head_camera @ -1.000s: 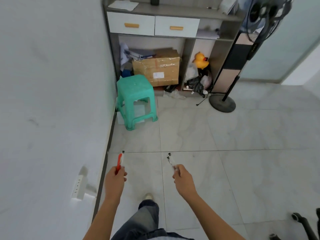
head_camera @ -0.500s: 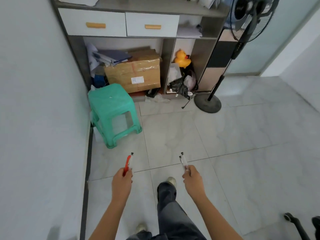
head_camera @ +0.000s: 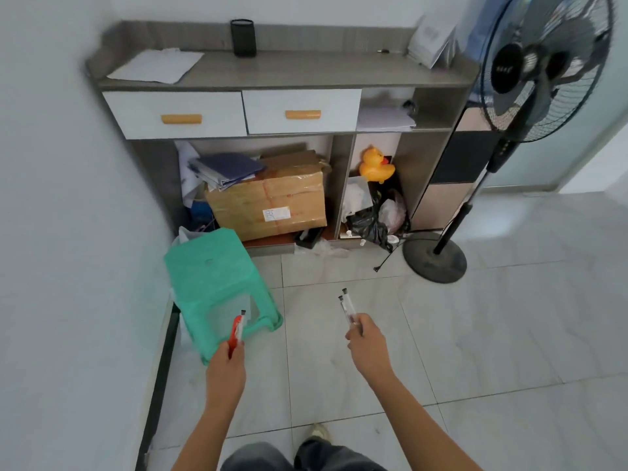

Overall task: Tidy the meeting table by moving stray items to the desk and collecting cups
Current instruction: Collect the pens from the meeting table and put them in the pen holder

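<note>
My left hand grips a red pen that points up and away over the floor. In my right hand are two clear pens, held together with their tips forward. Ahead against the wall stands the grey desk with two white drawers. On its top sit a black mesh pen holder and a sheet of paper. Both hands hover well short of the desk.
A green plastic stool stands on the floor just ahead of my left hand. A standing fan with a round base is to the right of the desk. Under the desk are a cardboard box, a yellow duck and bags.
I have walked closer to the desk, and its top with the pen holder has come into view. Both hands keep holding their pens out in front.
</note>
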Demonstrator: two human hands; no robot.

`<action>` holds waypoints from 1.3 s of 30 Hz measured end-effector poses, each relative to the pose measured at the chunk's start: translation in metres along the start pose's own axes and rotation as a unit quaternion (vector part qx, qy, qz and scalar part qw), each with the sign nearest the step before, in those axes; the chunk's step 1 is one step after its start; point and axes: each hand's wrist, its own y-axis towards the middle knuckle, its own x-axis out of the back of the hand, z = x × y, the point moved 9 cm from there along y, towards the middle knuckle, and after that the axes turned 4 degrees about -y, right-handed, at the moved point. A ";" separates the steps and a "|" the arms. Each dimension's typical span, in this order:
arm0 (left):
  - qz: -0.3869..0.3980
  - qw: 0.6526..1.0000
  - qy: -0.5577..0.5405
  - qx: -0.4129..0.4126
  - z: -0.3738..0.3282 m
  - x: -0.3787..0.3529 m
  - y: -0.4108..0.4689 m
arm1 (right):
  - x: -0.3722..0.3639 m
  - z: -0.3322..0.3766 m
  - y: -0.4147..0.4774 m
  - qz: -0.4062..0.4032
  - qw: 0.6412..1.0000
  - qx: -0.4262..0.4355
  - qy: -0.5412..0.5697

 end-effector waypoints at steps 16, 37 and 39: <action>-0.010 0.999 -0.039 0.003 -0.113 -0.081 0.226 | -0.003 0.075 0.232 0.020 0.999 -0.014 -0.021; -0.112 0.970 -0.058 -0.207 -0.418 -0.065 0.490 | 0.036 0.362 0.512 -0.010 0.977 0.210 -0.025; -0.140 0.959 -0.042 -0.243 -0.456 -0.061 0.514 | 0.045 0.399 0.545 -0.016 0.966 0.253 -0.048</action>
